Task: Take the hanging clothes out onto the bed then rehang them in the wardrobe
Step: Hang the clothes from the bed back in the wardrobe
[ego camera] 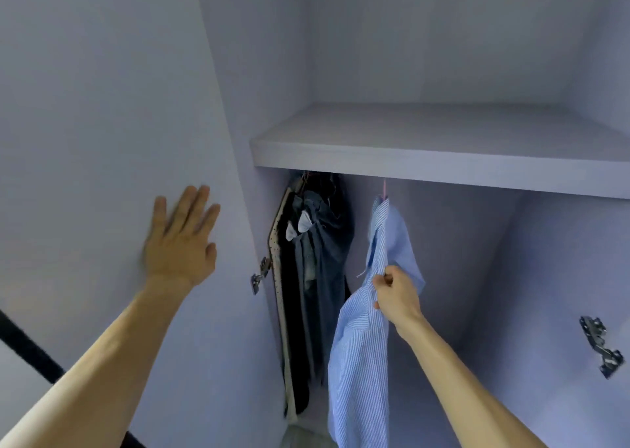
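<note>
A light blue striped shirt (361, 345) hangs on a pink hanger (385, 188) under the wardrobe shelf (426, 161). My right hand (397, 296) is shut on the shirt's front edge, below the collar. To the left, several dark garments (317, 277), jeans among them, hang packed against the wardrobe's left wall. My left hand (182, 239) is flat, fingers apart, against the open wardrobe door (102, 123). The rail is hidden behind the shelf.
Metal hinges stick out at the left wall (260, 273) and on the right side panel (601, 348). The hanging space right of the striped shirt holds nothing. A dark strip (27, 348) crosses the lower left corner.
</note>
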Demonstrator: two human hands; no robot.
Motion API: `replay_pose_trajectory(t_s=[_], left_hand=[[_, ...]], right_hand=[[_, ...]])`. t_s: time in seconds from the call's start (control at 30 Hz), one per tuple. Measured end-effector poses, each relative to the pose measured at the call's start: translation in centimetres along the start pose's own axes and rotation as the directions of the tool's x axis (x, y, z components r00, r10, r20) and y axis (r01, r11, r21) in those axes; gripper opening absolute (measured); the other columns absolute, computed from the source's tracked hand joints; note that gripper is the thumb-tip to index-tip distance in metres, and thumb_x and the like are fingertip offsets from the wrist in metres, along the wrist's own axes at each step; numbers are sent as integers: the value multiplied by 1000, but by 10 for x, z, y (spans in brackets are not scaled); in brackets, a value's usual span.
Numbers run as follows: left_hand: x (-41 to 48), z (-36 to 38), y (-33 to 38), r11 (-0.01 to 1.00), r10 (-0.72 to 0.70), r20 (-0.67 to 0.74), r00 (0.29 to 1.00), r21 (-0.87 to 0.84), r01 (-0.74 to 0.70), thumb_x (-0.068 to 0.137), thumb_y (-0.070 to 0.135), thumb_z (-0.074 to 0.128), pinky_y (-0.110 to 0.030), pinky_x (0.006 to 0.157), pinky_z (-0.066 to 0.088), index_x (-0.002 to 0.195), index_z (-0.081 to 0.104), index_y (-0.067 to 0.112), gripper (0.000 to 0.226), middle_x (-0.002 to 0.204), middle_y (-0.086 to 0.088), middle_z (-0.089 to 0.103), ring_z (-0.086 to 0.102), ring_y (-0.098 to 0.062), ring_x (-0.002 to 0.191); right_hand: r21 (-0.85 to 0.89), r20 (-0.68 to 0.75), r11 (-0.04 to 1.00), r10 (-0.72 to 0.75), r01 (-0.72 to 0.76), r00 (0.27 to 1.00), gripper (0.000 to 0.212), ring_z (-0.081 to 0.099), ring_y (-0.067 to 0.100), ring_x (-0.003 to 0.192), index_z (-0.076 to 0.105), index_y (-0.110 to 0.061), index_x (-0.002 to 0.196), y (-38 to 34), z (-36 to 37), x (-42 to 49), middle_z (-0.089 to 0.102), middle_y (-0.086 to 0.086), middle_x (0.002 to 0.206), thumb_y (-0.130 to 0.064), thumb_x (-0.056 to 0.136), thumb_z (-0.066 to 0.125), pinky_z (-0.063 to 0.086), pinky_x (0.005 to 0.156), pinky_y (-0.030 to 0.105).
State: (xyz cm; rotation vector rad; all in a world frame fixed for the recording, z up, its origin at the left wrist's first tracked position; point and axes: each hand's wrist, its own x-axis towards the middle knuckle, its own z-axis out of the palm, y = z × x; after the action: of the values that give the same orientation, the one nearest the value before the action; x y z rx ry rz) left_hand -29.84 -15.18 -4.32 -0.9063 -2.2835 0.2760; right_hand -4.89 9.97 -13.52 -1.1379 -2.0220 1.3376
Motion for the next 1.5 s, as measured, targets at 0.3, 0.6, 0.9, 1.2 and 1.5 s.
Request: replay_pose_trajectory(t_s=[0.3,0.6,0.9,1.2,1.5], left_hand=[[4,23,4,994,-5,-137,991,104,20,86,37,61,-58,120,-8,155,29,24,77,167,-8,8,4,-28,155],[7,28,6,974,-32,-106,994,221,54,92,45,50,-60,118,-14,158,11,29,79,167,-6,-8,-6,-28,154],[8,29,7,966,-48,-79,996,251,67,94,48,47,-60,119,-11,159,5,31,79,167,-5,-13,-9,-27,154],[6,22,9,967,-68,-23,997,245,72,91,45,52,-58,118,-15,159,7,31,83,167,-6,-11,-8,-27,154],[-48,12,40,975,-202,160,966,-57,214,79,47,69,-59,118,-6,146,48,34,71,166,-9,11,1,-30,153]], right_hand=[[-121,-9,986,-117,115,993,13,67,30,81,45,-15,90,-42,18,126,61,6,83,-20,101,40,55,71,42],[-126,81,989,-65,75,995,23,69,31,83,51,-3,115,-47,46,203,60,4,86,-17,101,40,58,80,42],[-455,205,857,-162,241,965,25,59,35,100,47,2,118,-15,84,210,58,20,116,-13,99,41,49,79,38],[-398,263,885,-142,241,954,30,54,39,111,44,6,122,-39,127,216,52,25,125,-11,98,44,45,87,40],[-252,351,915,-218,316,911,61,42,29,135,27,-9,152,-38,82,114,35,13,152,-25,99,52,36,110,37]])
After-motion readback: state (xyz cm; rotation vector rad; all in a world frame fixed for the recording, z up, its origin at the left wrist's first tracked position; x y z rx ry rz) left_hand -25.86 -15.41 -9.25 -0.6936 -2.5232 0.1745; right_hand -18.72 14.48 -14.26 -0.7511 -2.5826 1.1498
